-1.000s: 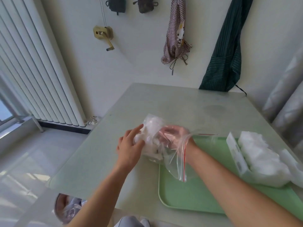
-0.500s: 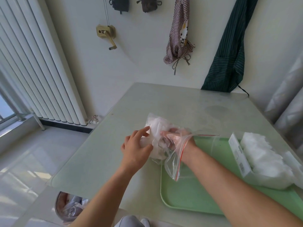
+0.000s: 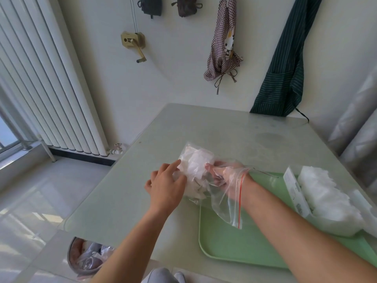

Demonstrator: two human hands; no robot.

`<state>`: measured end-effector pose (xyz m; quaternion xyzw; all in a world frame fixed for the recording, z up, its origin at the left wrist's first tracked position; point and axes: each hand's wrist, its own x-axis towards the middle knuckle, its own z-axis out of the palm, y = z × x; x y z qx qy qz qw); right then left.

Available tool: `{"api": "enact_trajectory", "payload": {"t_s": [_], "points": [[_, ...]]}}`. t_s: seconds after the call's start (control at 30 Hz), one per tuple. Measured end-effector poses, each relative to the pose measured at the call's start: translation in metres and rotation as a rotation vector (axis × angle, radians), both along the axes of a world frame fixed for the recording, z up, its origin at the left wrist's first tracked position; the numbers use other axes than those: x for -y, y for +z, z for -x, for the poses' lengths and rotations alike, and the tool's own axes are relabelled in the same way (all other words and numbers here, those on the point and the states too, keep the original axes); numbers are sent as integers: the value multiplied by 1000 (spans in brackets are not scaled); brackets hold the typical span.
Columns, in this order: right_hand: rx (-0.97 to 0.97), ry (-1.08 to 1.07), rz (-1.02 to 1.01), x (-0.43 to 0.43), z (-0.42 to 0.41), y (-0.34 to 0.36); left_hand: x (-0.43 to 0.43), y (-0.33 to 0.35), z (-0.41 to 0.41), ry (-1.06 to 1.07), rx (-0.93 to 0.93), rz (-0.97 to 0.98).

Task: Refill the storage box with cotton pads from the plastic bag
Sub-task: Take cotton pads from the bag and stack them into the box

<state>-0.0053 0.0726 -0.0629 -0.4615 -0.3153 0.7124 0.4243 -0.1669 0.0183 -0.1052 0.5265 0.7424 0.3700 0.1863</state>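
Observation:
A clear zip plastic bag (image 3: 224, 207) with a red seal line lies across the left rim of the green tray (image 3: 234, 244). White cotton pads (image 3: 195, 162) are bunched in its far end. My left hand (image 3: 165, 186) grips that end from outside, thumb and fingers pressed on the pads through the film. My right hand (image 3: 226, 176) is inside the bag up to the wrist, its fingers curled at the pads. The storage box (image 3: 293, 193), a clear box with a white label, stands on the tray at the right, heaped with cotton pads (image 3: 322, 195).
The pale glass table (image 3: 204, 127) stretches bare behind the bag to the wall. A waste bin (image 3: 87, 260) with a liner sits on the floor under the near left corner. Aprons hang on the wall; a radiator stands at the left.
Both hands stay at the bag. My right hand's fingers have closed in on the pads, and the bag has crumpled a little towards my left hand.

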Motion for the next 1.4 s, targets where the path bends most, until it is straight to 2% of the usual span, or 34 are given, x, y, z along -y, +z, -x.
{"api": "enact_trajectory", "payload": {"t_s": [0.2,0.47,0.6,0.73,0.87,0.93,1.03,1.13,1.23,1.33,1.4], "points": [[123,124,-129,5,-18,-6,-4,-2,6,34,53,31],[160,158,-40,4,-14,-10,-2,-1,-2,24,55,10],[177,97,-27,5,-7,-10,-1,1,-3,23,27,30],[93,84,-38,10,-18,-11,-3,3,0,22,-33,48],[58,118,-80,24,-39,-6,-7,8,0,25,-101,87],[19,208,-71,33,-52,-1,-9,11,0,27,-133,110],[163,271,-87,43,-76,7,-10,18,-3,46,-158,125],[300,264,-103,52,-102,18,-8,32,-15,68,-174,44],[396,242,-119,55,-132,27,-1,50,-40,29,-171,-156],[386,199,-144,64,-161,43,11,72,-82,-155,-91,-386],[323,148,-188,69,-175,52,20,82,-114,-317,-18,-443]]}}
